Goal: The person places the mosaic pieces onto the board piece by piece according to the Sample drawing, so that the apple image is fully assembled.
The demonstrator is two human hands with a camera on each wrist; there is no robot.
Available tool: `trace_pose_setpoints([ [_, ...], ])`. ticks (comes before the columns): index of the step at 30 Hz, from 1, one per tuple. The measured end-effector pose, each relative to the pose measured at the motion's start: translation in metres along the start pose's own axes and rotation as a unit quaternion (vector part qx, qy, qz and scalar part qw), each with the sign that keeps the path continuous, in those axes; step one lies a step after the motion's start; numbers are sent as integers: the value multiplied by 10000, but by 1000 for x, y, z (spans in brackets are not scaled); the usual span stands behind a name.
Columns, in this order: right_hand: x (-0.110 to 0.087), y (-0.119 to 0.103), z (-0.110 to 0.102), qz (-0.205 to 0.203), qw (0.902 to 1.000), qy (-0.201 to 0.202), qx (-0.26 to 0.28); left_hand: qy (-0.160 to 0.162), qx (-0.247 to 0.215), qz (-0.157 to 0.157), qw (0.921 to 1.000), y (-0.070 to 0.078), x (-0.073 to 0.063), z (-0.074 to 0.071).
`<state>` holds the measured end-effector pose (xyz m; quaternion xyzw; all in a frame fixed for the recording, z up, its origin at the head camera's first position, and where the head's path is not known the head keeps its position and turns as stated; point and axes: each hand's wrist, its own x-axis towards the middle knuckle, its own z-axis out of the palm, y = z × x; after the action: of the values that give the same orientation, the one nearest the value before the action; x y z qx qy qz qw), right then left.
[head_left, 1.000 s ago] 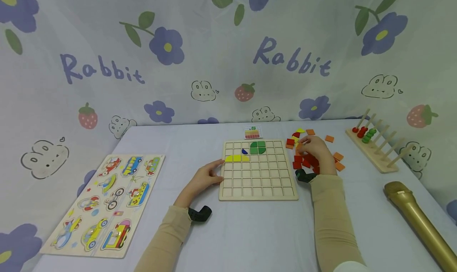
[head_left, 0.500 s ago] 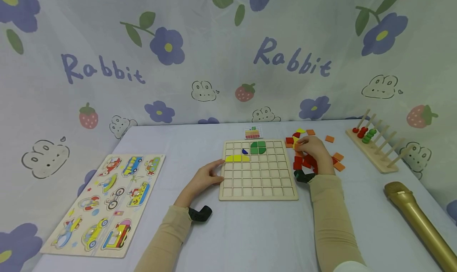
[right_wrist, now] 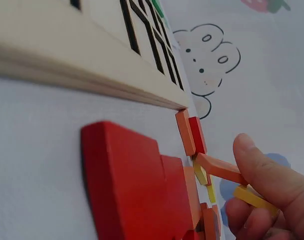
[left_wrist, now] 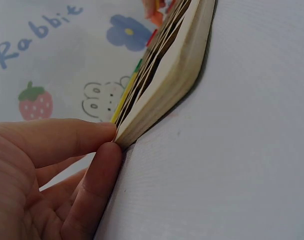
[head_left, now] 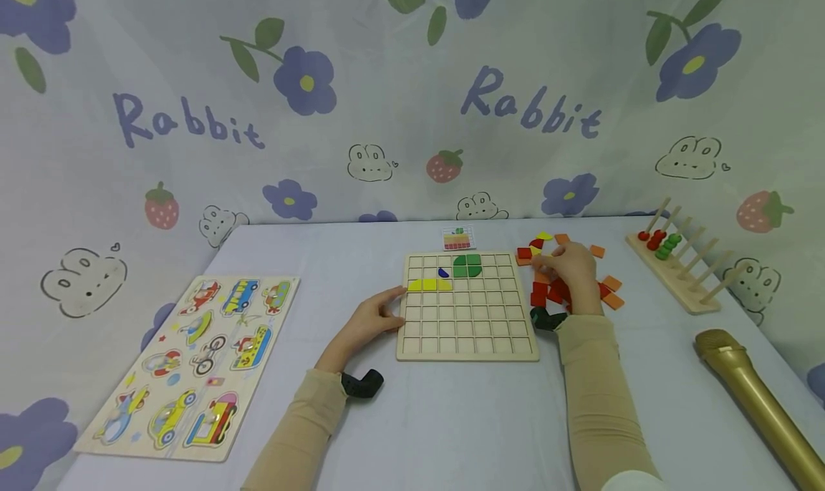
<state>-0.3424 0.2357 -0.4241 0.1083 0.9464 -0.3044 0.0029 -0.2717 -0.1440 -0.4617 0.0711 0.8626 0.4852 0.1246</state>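
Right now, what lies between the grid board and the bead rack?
Loose red, orange and yellow tiles lie there, with the right hand over them; the head view shows this.

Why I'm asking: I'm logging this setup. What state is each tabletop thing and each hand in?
Grid board: flat, partly filled.
Left hand: touching the board's left edge.
Right hand: holding an orange piece and a yellow piece.
Loose pieces: scattered, some overlapping.
Picture card: face showing.
Peg stand: some pegs beaded, others bare.
Vehicle puzzle: flat, pictures up.
Gold microphone: lying down; on or off unclear.
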Motion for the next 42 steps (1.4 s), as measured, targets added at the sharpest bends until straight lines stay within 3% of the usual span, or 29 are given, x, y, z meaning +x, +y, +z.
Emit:
trace_pose_setpoints([
  [6, -1, 3, 0, 273, 9990, 339, 123, -20, 48, -60, 10000, 1, 0, 0],
  [10, -3, 0, -2, 111, 9990, 358, 245, -25, 31, -25, 10000, 0, 0, 0],
  [13, -3, -6, -1, -350, 9972, -108, 658, -23, 10, -20, 10000, 1, 0, 0],
  [18, -5, -33, 7, -970, 9796, -1122, 1354, -33, 4, -22, 10000, 1, -1, -1],
  [24, -10, -66, 32, -1715, 9600, -1546, 1584, -35, -22, 14, 10000, 2, -1, -2],
  [29, -10, -79, 56, -2507, 9419, -1912, 1156, -14, 37, 22, 10000, 0, 0, -2],
  [32, -12, -82, 64, -2752, 9342, -2054, 962, -25, 48, 43, 10000, 0, 0, -2],
  [42, -16, -86, 76, -2912, 9341, -2022, 418, -47, 33, -26, 10000, 1, 0, -1],
])
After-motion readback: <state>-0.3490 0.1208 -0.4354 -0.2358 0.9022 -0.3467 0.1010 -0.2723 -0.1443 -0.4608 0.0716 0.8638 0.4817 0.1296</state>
